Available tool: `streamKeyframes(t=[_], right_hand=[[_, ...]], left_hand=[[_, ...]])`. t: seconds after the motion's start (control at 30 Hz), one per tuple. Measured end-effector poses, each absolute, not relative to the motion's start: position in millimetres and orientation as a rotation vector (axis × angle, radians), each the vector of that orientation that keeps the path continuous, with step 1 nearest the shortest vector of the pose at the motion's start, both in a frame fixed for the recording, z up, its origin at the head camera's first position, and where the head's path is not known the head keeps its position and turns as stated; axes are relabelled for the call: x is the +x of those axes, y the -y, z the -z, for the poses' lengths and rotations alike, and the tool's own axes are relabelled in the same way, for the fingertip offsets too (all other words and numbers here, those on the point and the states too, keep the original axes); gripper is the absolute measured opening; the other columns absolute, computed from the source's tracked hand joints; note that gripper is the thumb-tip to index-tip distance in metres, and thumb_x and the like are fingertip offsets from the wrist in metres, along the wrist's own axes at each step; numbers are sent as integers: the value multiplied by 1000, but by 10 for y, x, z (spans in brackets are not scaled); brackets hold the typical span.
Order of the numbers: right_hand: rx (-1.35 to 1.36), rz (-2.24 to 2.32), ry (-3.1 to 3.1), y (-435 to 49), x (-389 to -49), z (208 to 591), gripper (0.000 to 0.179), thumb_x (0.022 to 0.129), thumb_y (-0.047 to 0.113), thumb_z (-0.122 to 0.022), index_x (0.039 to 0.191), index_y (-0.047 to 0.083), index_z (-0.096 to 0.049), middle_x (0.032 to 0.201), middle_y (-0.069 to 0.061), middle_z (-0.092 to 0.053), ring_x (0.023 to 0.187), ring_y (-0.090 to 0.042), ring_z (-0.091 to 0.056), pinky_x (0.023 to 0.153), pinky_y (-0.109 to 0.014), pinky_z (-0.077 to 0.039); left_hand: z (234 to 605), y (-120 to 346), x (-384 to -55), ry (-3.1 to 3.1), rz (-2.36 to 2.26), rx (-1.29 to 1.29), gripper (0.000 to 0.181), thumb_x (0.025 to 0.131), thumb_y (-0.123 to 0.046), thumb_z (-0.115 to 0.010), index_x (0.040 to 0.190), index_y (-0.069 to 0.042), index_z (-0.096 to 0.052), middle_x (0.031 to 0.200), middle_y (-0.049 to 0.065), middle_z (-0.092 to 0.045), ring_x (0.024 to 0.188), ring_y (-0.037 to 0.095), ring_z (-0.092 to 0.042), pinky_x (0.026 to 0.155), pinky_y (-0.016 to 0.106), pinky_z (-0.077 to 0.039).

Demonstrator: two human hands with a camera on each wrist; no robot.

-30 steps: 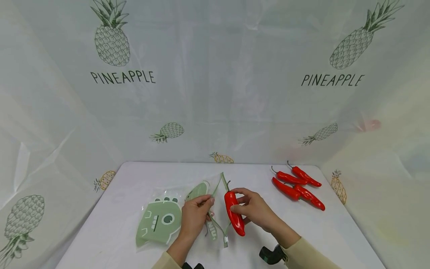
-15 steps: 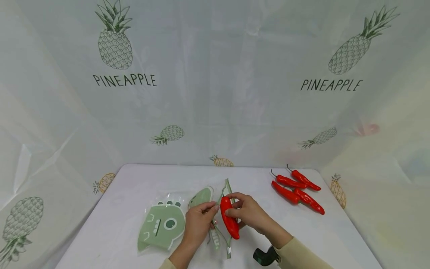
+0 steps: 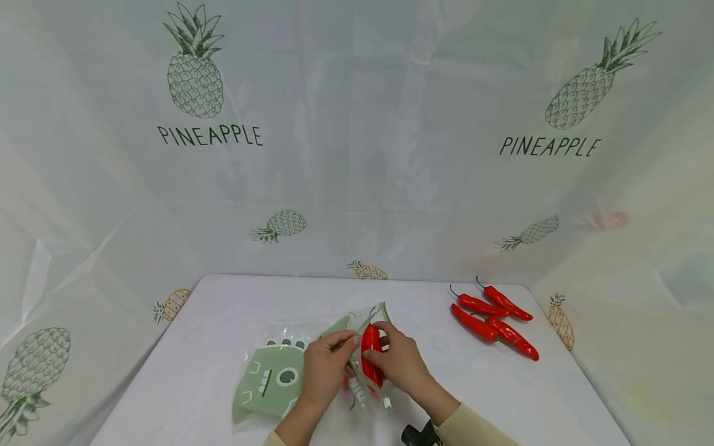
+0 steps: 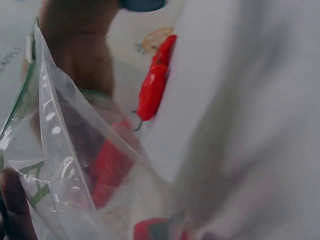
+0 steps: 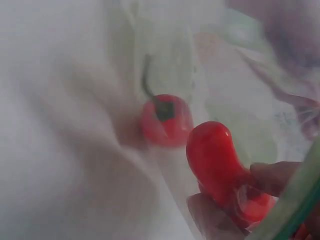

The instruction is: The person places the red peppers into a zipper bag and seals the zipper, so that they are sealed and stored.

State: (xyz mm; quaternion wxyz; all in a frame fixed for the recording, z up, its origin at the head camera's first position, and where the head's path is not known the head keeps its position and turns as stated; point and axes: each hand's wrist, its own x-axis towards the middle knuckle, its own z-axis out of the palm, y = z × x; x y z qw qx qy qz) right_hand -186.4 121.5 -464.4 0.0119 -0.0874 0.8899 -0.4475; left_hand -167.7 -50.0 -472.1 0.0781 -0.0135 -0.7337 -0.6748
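item, left hand [image 3: 326, 371]: thumb and fingers pinching the green-edged rim of a clear bag [image 4: 60, 150].
item, right hand [image 3: 403, 359]: grasping one red pepper [image 3: 371, 353] around its middle, thumb across the near face.
item, that pepper: steeply tilted, lower end pointing toward the person, placed between the two hands and within the bag's mouth; how deep past the rim, we cannot tell.
item, second pepper [image 5: 167, 122]: stem showing, blurred through the plastic, seemingly lying inside the bag.
item, white slider [image 3: 387, 404]: at the near end of the rim.
item, flat bag [image 3: 273, 378]: green monster face, on the table [image 3: 184, 371] beside the left hand.
item, four loose peppers [image 3: 482, 305]: clustered at the far right of the table, well apart from the hands.
note on handling: we judge the step in hand to be passing the pepper through the mouth. we do well to keep the left pinch firm and the rim spread, lead with the lower end, guard the thin film from snagging on the stem, and let go only once the whole pepper sits below the rim.
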Motion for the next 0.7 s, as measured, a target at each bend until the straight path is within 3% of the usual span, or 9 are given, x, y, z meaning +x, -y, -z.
streamKeyframes(t=[0.1,0.3,0.47,0.57,0.7], right_hand=[[-260,1366,-2812,-1194,-1863,4656,60,90,17,-83,142,2,-58,107,-17,-73,85,-22,-71,56,-34,-64],[-238,1417,-2768,-1173,-1854,4649,62,90,20,-82,144,2,-56,111,-18,-72,87,-23,-71,56,-35,-64],[-225,1545,-2645,-1164,-1825,4631,67,92,21,-81,148,-2,-52,121,-27,-70,91,-29,-76,56,-36,-64],[-231,1586,-2644,-1178,-1809,4615,61,93,20,-79,144,-3,-55,121,-30,-69,94,-30,-77,57,-34,-64],[-250,1588,-2692,-1198,-1805,4608,50,94,18,-78,136,-3,-61,115,-23,-72,94,-27,-75,59,-30,-64]], left_hand=[[4659,554,-1705,2166,2033,-19,22,96,-19,-80,111,-4,-81,95,20,-77,52,13,-63,51,27,-59],[4605,584,-1674,2189,2060,22,27,96,-20,-80,117,-2,-79,96,17,-78,54,14,-64,53,24,-59],[4635,571,-1667,2162,2070,33,26,95,-18,-80,116,-2,-80,96,14,-79,55,13,-63,52,24,-58],[4665,574,-1686,2150,2067,35,25,94,-17,-81,114,0,-80,91,13,-78,54,12,-63,51,24,-58],[4695,576,-1700,2155,2053,36,24,94,-16,-81,112,1,-80,88,12,-77,53,11,-62,51,24,-57]])
